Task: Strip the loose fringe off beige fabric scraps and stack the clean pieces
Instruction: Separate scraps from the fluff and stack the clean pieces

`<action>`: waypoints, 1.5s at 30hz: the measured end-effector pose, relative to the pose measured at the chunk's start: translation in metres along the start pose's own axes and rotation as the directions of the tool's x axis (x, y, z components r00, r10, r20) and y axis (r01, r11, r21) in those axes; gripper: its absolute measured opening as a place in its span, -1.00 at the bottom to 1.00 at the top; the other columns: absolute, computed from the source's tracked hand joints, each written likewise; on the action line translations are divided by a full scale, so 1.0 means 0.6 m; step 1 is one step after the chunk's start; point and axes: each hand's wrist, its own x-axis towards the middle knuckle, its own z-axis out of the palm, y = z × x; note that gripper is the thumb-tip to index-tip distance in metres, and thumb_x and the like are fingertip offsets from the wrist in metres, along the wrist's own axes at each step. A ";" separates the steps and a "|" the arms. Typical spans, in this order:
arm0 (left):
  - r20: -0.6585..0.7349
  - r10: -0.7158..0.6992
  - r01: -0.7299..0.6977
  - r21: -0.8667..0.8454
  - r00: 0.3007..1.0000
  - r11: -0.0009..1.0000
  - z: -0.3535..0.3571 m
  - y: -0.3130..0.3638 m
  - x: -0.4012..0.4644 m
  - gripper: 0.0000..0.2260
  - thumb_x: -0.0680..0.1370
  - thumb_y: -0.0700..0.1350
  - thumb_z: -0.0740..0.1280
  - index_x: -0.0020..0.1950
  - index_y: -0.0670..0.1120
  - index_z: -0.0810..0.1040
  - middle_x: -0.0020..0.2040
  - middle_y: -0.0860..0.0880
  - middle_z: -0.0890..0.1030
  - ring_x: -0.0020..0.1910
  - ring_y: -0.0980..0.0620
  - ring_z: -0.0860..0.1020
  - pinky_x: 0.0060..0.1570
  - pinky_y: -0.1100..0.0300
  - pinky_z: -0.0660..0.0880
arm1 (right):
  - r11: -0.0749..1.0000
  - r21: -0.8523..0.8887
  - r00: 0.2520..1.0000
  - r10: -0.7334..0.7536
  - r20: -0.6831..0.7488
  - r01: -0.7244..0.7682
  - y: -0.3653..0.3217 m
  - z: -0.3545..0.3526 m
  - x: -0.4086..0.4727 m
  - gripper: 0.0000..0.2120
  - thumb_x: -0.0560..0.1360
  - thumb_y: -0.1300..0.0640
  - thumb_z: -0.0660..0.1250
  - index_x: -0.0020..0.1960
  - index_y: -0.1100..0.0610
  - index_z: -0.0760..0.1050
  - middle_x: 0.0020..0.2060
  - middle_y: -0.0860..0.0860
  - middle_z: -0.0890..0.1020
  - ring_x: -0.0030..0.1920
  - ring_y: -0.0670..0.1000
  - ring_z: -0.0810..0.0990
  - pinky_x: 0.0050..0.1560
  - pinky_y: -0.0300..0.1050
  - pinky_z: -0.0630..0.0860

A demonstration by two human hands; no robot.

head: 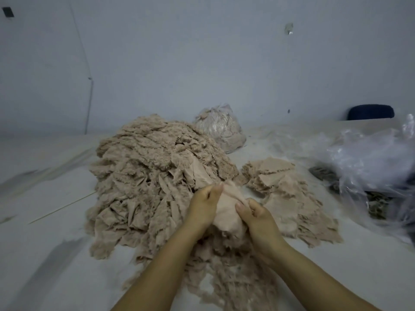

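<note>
Two hands are working one scrap (226,212) above the floor (45,254), seen from the head view. Left hand (203,204) is pinching the scrap's upper edge with curled fingers; right hand (258,217) is gripping its right side, thumb pressed on the cloth. Behind and to the left, the untrimmed heap (152,176) is lying in a tall mound; the stack (289,194) of cleaner pieces is spreading flat to the right; pulled fringe (235,277) is collecting under the forearms. A bagged bundle (219,129) is sitting behind the heap, and loose plastic (370,158) is lying at far right.

Risks, as judged: the stack is already sprawling rather than squaring up, so another piece may slide off; fringe lying just beside both piles may cling to trimmed cloth; a hard tug may tear the scrap itself, not only its frayed edge.
</note>
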 end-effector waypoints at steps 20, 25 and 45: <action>0.339 -0.231 0.341 -0.314 0.912 0.886 0.025 -0.034 0.037 -0.74 0.39 0.10 0.39 -0.17 -0.10 0.60 -0.28 -0.08 0.62 -0.37 0.05 0.58 -0.41 0.23 0.49 | 0.998 0.051 0.974 -0.020 -0.224 0.032 -0.015 -0.012 0.067 -0.87 0.63 0.16 0.16 0.07 0.03 0.48 -0.05 -0.02 0.65 -0.11 -0.09 0.63 -0.18 -0.27 0.57; 0.363 -0.109 0.188 -0.189 0.925 0.964 0.014 -0.026 0.048 -0.84 0.54 -0.08 0.33 -0.21 -0.06 0.62 -0.28 0.04 0.63 -0.27 0.13 0.58 -0.28 0.30 0.50 | 0.996 -0.034 0.989 0.086 0.118 -0.082 -0.016 -0.036 0.057 -0.68 0.46 -0.03 0.37 -0.08 0.26 0.58 -0.27 0.05 0.69 -0.25 -0.03 0.66 -0.24 -0.22 0.54; 0.246 -0.218 0.278 -0.244 0.944 0.929 -0.024 -0.040 0.052 -0.74 0.53 0.05 0.29 -0.19 -0.11 0.59 -0.38 0.02 0.59 -0.49 0.18 0.46 -0.47 0.39 0.38 | 1.000 0.013 0.968 0.017 -0.251 -0.014 -0.014 -0.041 0.089 -0.84 0.53 0.12 0.35 -0.14 0.19 0.63 -0.30 0.12 0.68 -0.24 0.11 0.63 -0.14 -0.01 0.54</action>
